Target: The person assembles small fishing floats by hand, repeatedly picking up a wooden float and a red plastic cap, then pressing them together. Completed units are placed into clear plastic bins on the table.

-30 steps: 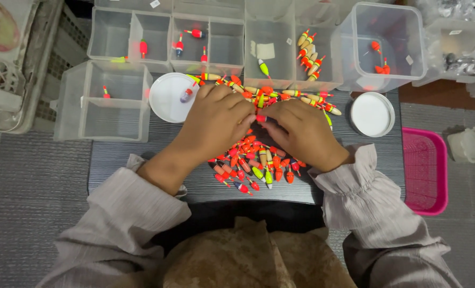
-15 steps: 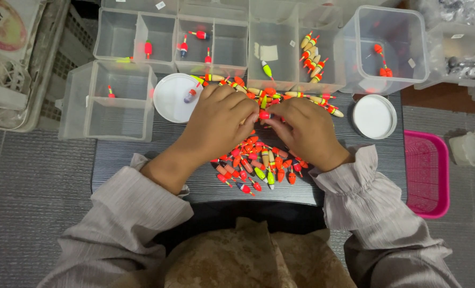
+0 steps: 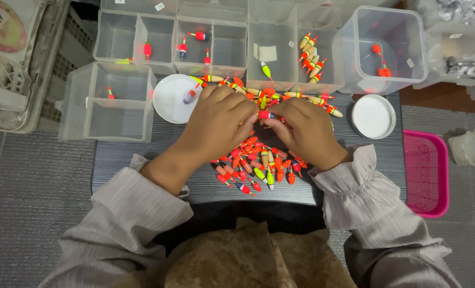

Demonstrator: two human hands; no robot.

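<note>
Head camera, looking down: a small red-and-blue fishing float (image 3: pixel 266 114) lies crosswise between my two hands, its long axis running left to right above the pile of floats (image 3: pixel 256 165) on the dark tabletop (image 3: pixel 141 165). My fingers cover both its ends, so which way its tip points is unclear. My left hand (image 3: pixel 219 125) and right hand (image 3: pixel 304 128) each close their grip on it with pinched fingertips.
</note>
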